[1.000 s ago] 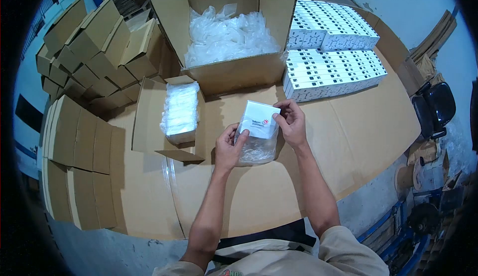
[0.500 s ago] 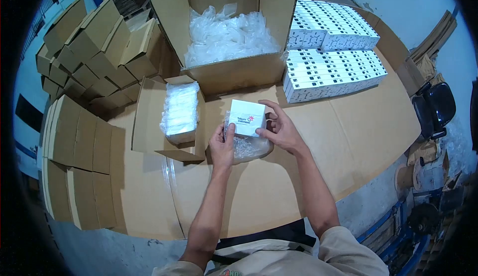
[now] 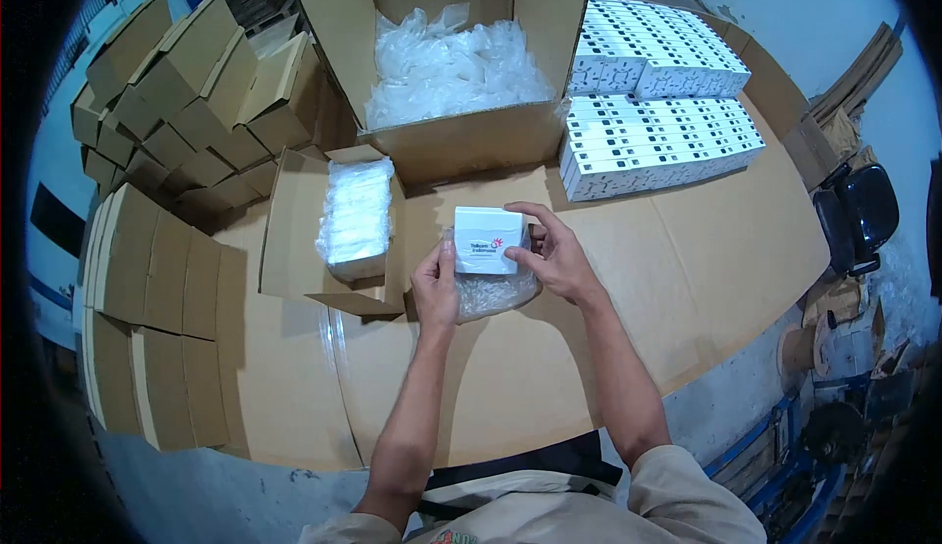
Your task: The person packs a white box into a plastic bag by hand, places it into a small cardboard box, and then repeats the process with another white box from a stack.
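Note:
Both hands are around a small white box (image 3: 483, 240) with a red logo and dark lettering on its face. My right hand (image 3: 561, 258) grips it, thumb on the front at the lower right corner and fingers curled behind the right edge. At the left side, my left hand (image 3: 435, 284) is closed with its thumb upright along the box's edge, holding the bubble wrap bag (image 3: 496, 294) that shows below and beside the box. Left of my hands, an open carton (image 3: 285, 240) holds a row of bubble-wrapped boxes (image 3: 353, 212).
Behind my hands stands a large open carton (image 3: 471, 142) full of clear bubble wrap bags (image 3: 456, 68). White boxes (image 3: 657, 142) are stacked in rows at the back right. Brown cartons (image 3: 157, 309) line the left side, with more open cartons (image 3: 196, 93) piled behind.
The white box has tipped and moved slightly down toward me, over the bubble wrap bag. My left thumb has shifted from the box's front to its left edge.

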`<state>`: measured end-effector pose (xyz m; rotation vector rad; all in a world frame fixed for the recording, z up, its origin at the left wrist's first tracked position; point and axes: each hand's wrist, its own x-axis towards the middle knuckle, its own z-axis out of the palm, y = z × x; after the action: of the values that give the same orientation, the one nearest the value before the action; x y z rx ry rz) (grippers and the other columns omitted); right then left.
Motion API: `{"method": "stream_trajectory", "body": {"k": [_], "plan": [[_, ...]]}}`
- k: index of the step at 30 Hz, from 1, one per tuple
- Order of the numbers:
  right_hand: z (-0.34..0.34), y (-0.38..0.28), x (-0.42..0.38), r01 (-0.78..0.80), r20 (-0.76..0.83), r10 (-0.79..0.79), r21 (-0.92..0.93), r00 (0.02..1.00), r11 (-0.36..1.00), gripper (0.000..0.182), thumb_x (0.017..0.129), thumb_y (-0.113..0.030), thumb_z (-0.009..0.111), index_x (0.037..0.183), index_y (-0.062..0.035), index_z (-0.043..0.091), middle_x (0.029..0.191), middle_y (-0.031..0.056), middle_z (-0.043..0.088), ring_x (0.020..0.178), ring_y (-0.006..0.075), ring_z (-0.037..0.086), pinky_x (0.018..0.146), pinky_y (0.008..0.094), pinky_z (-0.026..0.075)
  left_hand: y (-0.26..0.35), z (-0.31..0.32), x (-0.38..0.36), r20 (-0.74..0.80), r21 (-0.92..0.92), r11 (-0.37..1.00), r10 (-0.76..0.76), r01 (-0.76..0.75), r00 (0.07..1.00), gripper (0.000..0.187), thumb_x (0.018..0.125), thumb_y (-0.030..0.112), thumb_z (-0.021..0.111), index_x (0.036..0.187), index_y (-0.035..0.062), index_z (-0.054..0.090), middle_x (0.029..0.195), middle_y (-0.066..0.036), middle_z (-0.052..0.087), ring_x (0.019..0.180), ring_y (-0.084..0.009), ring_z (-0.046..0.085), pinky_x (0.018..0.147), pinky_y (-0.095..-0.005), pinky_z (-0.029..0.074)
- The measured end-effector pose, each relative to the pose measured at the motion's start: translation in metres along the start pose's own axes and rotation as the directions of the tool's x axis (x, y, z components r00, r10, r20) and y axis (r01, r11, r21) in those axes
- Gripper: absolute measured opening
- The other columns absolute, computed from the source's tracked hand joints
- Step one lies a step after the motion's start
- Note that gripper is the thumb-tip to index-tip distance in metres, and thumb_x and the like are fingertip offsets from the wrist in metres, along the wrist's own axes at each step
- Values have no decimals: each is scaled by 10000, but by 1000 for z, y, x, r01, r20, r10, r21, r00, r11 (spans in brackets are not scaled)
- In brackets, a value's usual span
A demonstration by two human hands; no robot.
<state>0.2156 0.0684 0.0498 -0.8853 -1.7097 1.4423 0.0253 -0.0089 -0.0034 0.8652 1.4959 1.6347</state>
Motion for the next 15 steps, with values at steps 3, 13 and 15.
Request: {"method": "stream_trajectory", "body": {"k": [3,13,15], "plan": [[1,3,0,37,-20,-37,27,999,999,537,869,-18,775,1368,-111,599,819,23,637,758,94,592,692,283,506,2,-2,1,-16,59,997,49,-48,999,362,1072,219,585,1300,-50,669,1103,-83,733,970,-123,655,860,-290,531],[2,8,0,116,-34,-114,42,993,992,349,906,-41,763,1244,-31,675,957,47,712,840,94,650,749,273,546,16,8,-3,-117,-61,984,159,-167,980,153,1046,116,620,1103,-23,648,969,-41,700,874,-73,633,776,-227,510],[0,5,-1,95,-33,-94,24,995,995,297,909,-51,763,1196,-9,697,955,55,730,840,94,658,755,275,551,16,8,-2,-124,-74,981,171,-181,977,143,1049,116,614,1104,-15,634,969,-33,694,862,-63,622,754,-219,498]]}}
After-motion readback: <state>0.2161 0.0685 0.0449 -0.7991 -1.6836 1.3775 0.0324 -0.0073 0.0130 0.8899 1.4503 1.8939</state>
